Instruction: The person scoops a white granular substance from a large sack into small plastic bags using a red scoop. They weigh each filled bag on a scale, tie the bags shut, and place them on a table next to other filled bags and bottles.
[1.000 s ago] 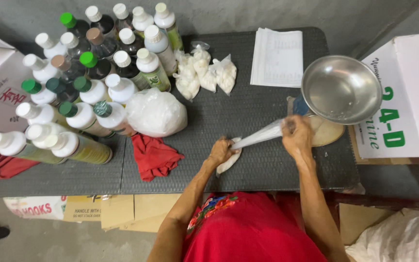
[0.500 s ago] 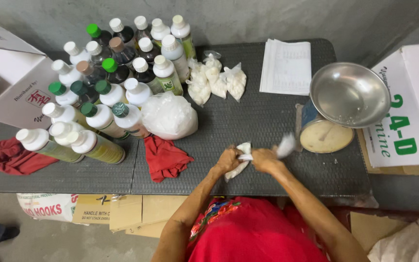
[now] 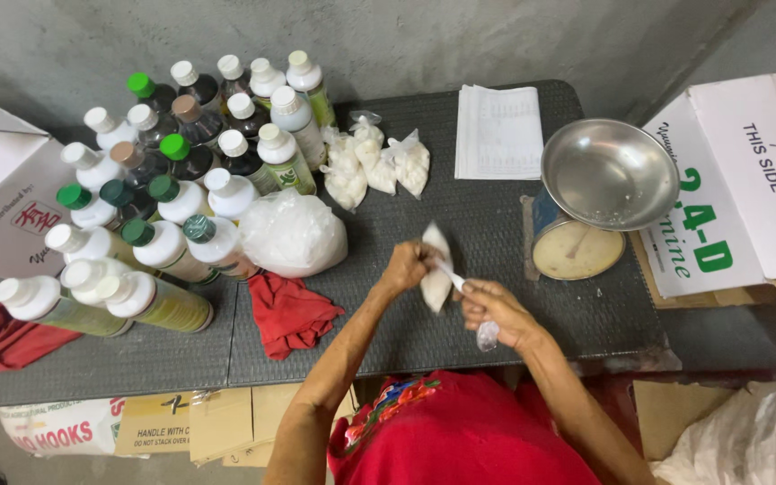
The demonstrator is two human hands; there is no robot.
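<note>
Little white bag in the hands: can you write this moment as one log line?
left hand: grips small white bag | right hand: pulls bag's twisted neck | scale: beside, bowl bare

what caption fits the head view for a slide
Left hand and right hand twist a small white bag shut beside a scale and bottles.

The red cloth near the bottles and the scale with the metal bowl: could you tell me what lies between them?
In the head view, both hands, left hand and right hand, holding a small white bag, above bare dark table.
</note>
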